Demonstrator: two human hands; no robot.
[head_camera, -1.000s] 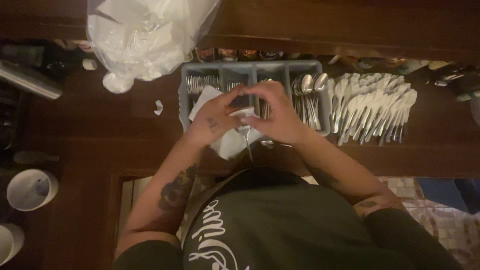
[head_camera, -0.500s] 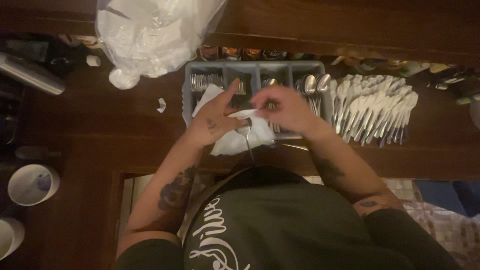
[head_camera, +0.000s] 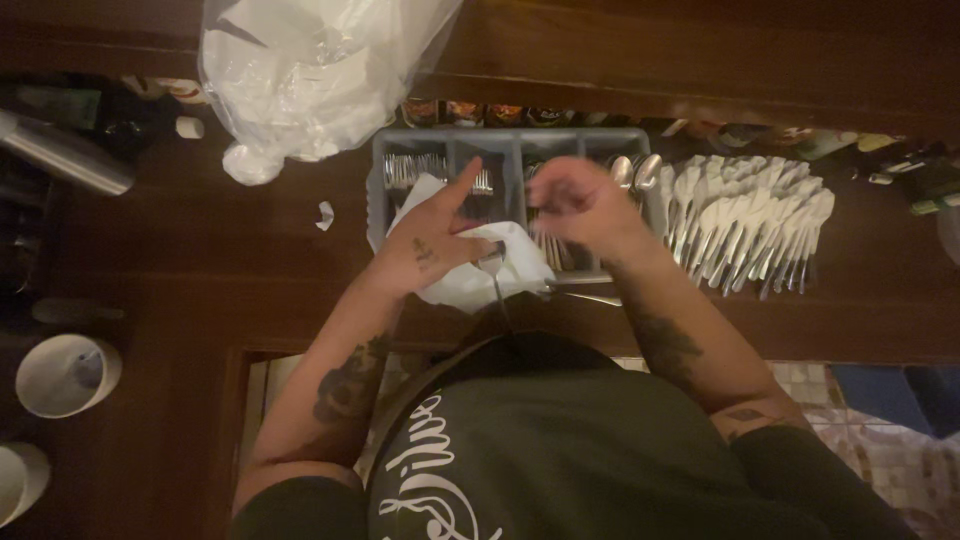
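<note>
My left hand (head_camera: 432, 243) holds a white napkin (head_camera: 480, 275) with a fork (head_camera: 494, 272) laid against it, its handle pointing down toward my body. The hand's index finger sticks up over the grey cutlery tray (head_camera: 380, 190). My right hand (head_camera: 578, 203) hovers over the middle compartments of that tray, fingers curled among the cutlery; whether it grips a piece is hidden by blur. The tray has several compartments with forks and other cutlery in them.
A row of spoons (head_camera: 745, 225) lies fanned out on the dark wooden counter right of the tray. A clear plastic bag of white napkins (head_camera: 310, 70) sits behind the tray. A metal shaker (head_camera: 65, 155), white cups (head_camera: 65, 375) and a paper scrap (head_camera: 325, 215) lie left.
My hands were together folding the napkin around cutlery; now the right hand has pulled away and reached right over the tray. The left hand keeps the napkin and fork.
</note>
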